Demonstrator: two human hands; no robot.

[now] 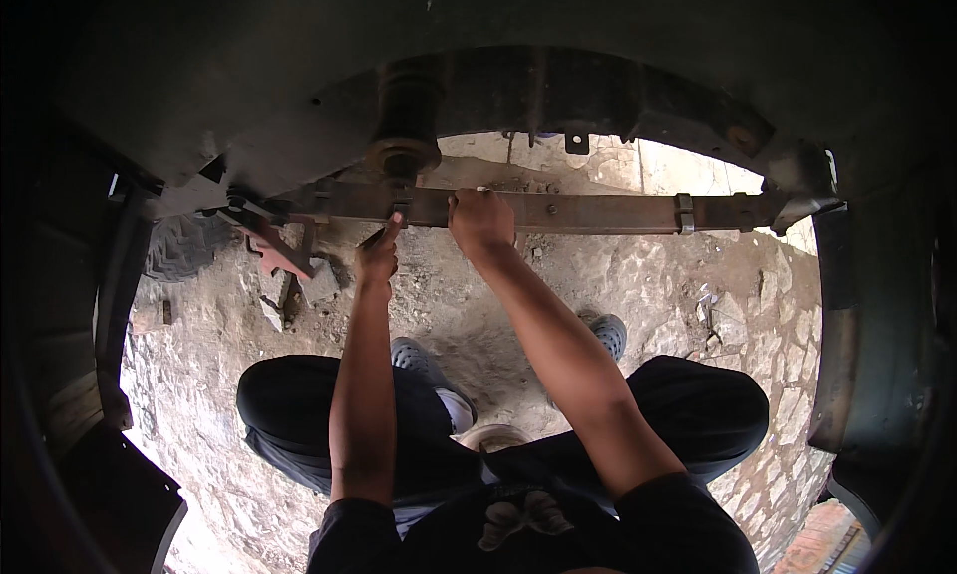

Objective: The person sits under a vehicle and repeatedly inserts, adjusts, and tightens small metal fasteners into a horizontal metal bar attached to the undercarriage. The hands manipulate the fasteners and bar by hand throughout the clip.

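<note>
A long rusty leaf spring [598, 215] runs across in front of me under a dark vehicle body. My right hand [483, 222] is closed over the spring near its middle, fingers curled round the far edge. A small pale spot shows at its fingertips, too small to name. To its left, my left hand [377, 260] is at the spring's near edge, index finger pointing up against it. The other fingers are curled by a dark, narrow thing that I cannot make out. Just beyond that finger, a round rubber bump stop [407, 153] hangs down above the spring.
A metal clamp [685, 214] wraps the spring at right. On the left are a reddish metal stand [274, 250], stone blocks [317, 283] and a tyre [184, 247]. Dark body panels [877, 325] enclose both sides. My knees and grey clogs [608, 335] are over rough stony ground.
</note>
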